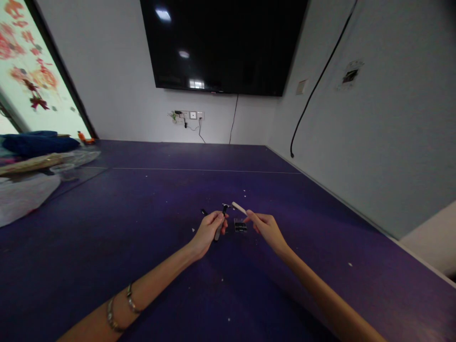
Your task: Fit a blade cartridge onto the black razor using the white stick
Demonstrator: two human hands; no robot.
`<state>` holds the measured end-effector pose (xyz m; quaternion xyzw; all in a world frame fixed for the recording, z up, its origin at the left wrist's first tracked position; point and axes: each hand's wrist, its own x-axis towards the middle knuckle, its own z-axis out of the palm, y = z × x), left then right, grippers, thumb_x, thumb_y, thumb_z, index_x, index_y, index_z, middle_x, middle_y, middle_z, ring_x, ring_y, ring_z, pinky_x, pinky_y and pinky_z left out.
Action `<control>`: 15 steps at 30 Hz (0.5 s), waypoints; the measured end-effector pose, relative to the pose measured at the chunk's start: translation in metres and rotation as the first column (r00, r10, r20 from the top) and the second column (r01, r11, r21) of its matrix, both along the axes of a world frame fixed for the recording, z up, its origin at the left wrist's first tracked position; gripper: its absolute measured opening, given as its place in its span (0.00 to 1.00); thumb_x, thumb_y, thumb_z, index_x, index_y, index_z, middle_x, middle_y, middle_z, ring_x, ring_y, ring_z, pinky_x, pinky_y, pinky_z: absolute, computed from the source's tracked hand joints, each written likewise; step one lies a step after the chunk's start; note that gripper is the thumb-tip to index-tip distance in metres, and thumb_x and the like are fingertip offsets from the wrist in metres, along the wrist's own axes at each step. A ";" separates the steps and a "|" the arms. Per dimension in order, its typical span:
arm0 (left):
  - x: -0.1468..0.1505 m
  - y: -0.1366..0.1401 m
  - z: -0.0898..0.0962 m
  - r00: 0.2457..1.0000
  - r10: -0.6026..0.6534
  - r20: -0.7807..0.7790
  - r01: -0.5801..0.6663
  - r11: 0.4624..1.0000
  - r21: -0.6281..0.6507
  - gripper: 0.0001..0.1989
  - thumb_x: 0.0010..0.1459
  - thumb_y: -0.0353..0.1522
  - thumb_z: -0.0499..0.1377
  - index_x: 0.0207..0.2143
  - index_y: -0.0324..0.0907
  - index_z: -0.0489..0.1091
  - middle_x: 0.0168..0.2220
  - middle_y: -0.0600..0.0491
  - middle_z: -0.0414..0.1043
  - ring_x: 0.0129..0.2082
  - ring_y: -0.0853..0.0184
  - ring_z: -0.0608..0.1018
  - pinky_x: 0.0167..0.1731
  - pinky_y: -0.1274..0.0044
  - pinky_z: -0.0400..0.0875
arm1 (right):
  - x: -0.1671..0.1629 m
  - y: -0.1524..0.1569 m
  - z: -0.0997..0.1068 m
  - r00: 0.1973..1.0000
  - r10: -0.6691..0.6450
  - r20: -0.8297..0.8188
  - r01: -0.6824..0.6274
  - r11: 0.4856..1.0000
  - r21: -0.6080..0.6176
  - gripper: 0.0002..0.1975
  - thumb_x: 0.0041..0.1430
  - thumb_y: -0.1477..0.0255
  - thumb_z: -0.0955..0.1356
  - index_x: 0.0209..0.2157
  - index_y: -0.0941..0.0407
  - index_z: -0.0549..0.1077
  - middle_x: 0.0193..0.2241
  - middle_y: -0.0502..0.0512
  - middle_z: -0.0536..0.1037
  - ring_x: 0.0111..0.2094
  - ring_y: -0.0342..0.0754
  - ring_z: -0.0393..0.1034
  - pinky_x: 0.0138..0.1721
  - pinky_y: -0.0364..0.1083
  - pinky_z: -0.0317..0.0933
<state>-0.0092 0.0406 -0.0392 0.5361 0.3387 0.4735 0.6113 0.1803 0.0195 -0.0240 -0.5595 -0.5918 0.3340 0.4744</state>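
My left hand (210, 229) is closed around the dark handle of a razor (220, 228), its narrow T-shaped head pointing up and away from me. My right hand (264, 227) pinches a pale, round-ended stick (238, 207), which slants toward the razor head. The stick's far end is close to the head; whether they touch I cannot tell. Between the hands, on the purple surface, lies a small clear case (240, 225) with dark pieces in it. Just beyond my left hand is a small black object (204, 212), partly hidden by the hand.
The broad purple surface (160, 285) carries scattered white specks. Bags and a dark blue cloth (39, 143) are piled at the left, beside a small orange object (85, 138). A television (224, 42) hangs on the far wall above sockets (193, 115). A black cable (317, 85) dangles at right.
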 end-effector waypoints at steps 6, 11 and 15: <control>0.000 0.009 0.003 0.999 0.024 0.024 -0.025 0.999 0.034 0.14 0.55 0.40 0.55 0.35 0.36 0.68 0.26 0.54 0.65 0.24 0.74 0.66 0.27 0.80 0.59 | -0.001 0.007 0.017 0.996 0.003 0.086 -0.010 0.997 0.077 0.24 0.54 0.54 0.63 0.24 0.60 0.77 0.13 0.46 0.57 0.17 0.39 0.52 0.20 0.42 0.45; 0.004 0.013 0.011 0.997 0.060 0.040 -0.063 0.995 0.077 0.14 0.53 0.40 0.56 0.34 0.37 0.69 0.26 0.55 0.64 0.25 0.73 0.66 0.28 0.80 0.59 | -0.004 0.012 0.027 0.987 -0.016 0.161 -0.008 0.989 0.150 0.25 0.53 0.53 0.63 0.23 0.59 0.77 0.12 0.47 0.58 0.17 0.40 0.51 0.20 0.42 0.44; 0.006 0.015 0.013 0.997 0.073 0.040 -0.077 0.991 0.113 0.13 0.53 0.40 0.57 0.33 0.38 0.69 0.25 0.55 0.63 0.25 0.72 0.65 0.28 0.80 0.59 | 0.003 0.017 0.024 0.980 -0.022 0.198 -0.007 0.990 0.140 0.25 0.52 0.52 0.63 0.22 0.59 0.77 0.11 0.47 0.58 0.16 0.40 0.52 0.20 0.42 0.44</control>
